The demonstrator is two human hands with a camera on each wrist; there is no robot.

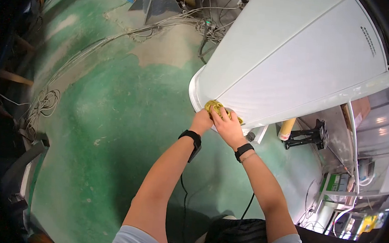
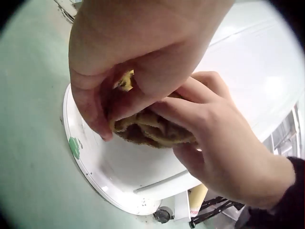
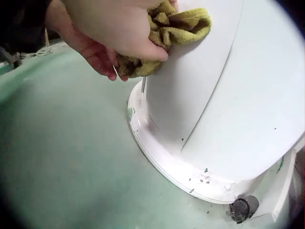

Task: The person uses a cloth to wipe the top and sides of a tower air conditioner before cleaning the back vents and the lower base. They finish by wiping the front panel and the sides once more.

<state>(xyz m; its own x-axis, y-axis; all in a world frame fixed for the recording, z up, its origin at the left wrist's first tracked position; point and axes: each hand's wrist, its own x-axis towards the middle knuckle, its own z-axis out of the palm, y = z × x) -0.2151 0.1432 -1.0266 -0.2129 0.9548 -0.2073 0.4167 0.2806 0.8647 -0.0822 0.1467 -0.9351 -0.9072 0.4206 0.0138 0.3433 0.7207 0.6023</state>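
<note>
A crumpled yellow cloth (image 3: 186,27) is bunched up against the lower part of a tall white cabinet (image 1: 296,61) with a curved front. My left hand (image 1: 202,122) pinches one end of it, thumb and fingers curled in, as the left wrist view shows close up. From the other side my right hand (image 1: 229,130) grips the cloth, its thumb bent under the folds. Both hands sit close together just above the white base rim (image 3: 162,160), which carries dark specks and green paint marks. Part of the cloth is hidden behind the fingers.
Beside the base are a dark round foot (image 3: 243,209), a yellow cylinder (image 1: 287,128) and a black folded stand (image 1: 309,136). Loose cables (image 1: 46,103) lie on the green floor (image 1: 114,130) at the left, with more behind the cabinet. A black cord (image 1: 184,194) runs near my legs.
</note>
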